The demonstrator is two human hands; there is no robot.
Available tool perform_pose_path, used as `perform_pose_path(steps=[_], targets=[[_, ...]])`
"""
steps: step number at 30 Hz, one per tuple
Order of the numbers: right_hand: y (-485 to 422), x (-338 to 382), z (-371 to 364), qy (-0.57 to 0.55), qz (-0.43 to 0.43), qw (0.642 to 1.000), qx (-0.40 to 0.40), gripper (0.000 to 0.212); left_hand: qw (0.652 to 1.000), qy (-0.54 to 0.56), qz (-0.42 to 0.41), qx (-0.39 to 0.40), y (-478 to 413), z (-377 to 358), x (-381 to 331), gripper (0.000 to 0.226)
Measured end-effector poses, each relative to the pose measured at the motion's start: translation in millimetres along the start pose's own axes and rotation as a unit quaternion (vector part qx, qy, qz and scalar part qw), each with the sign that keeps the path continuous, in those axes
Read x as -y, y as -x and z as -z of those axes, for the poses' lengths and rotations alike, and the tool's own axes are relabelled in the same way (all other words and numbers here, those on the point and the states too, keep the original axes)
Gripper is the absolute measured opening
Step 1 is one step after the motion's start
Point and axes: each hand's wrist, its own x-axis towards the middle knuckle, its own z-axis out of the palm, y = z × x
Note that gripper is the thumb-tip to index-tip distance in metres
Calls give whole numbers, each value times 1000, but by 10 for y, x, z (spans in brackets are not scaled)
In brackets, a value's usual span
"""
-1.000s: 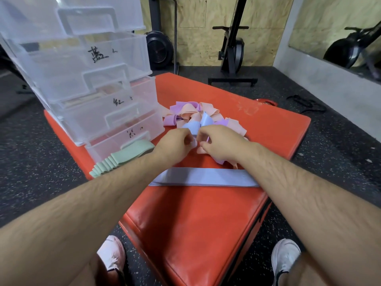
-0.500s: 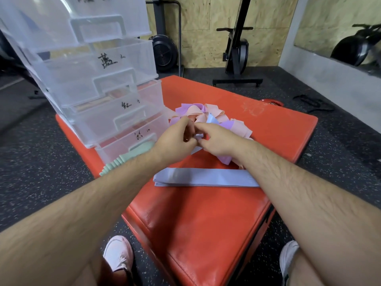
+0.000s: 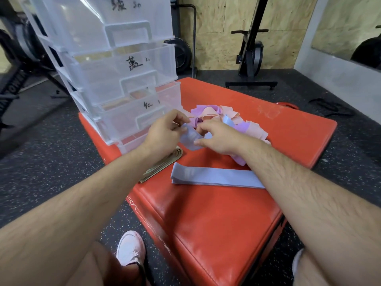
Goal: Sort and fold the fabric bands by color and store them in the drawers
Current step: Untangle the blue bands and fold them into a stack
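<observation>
Clock bearings are read on the head view, 12 being far from the person.

1. Pad [image 3: 226, 213]. Red and padded, on a dark speckled floor. It bears items 2 to 6.
2. Drawers [image 3: 123, 65]. Clear plastic unit at 10 o'clock on the pad. White handles, black handwritten labels on the fronts. The fronts are stepped, each lower one standing farther out. Something peach shows through the third front.
3. Pile [image 3: 237, 120]. Loose bands in purple, pink and peach, with one blue strand. It lies at 1 o'clock from the hands and touches them.
4. Blue band [image 3: 190, 140]. The piece in work: a curled loop held between both hands, just above the pad, at the pile's near-left edge.
5. Blue stack [image 3: 214, 178]. Flat folded bands at 6 o'clock from the hands, lying from 9 to 3. Its right end is hidden under the right forearm.
6. Fanned stack [image 3: 165, 162]. Greenish-tan bands at 7 o'clock from the hands, just before the lowest drawer, partly under the left forearm.
7. Left hand [image 3: 165, 133]. Thumb and fingers pinch the blue band's far-left edge.
8. Right hand [image 3: 218, 137]. Fingers curled, gripping the blue band's right side.
9. Shoe [image 3: 131, 247]. Pale pink, on the floor at 7 o'clock of the pad.
10. Gym machine [image 3: 250, 56]. Black upright at 12 o'clock, before a chipboard wall.
</observation>
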Motion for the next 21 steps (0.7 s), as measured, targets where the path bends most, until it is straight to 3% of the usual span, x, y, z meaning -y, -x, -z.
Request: perform_pose_path(steps=[4,11,16,21], targets=[[-21,-38,-22,8,-21,1000,0,18,998,63,-18,-17,-13,199,-60,36],[-1,-115,85,2,-35,999,-42,19,989,121,-30,-85,-43,465,-267,26],[123,-228,381,14,-53,996,-68,12,977,159,-1,-145,-112,586,-198,28],[383,-352,714,8,-83,995,-46,8,977,145,37,-151,-153,599,-48,26]])
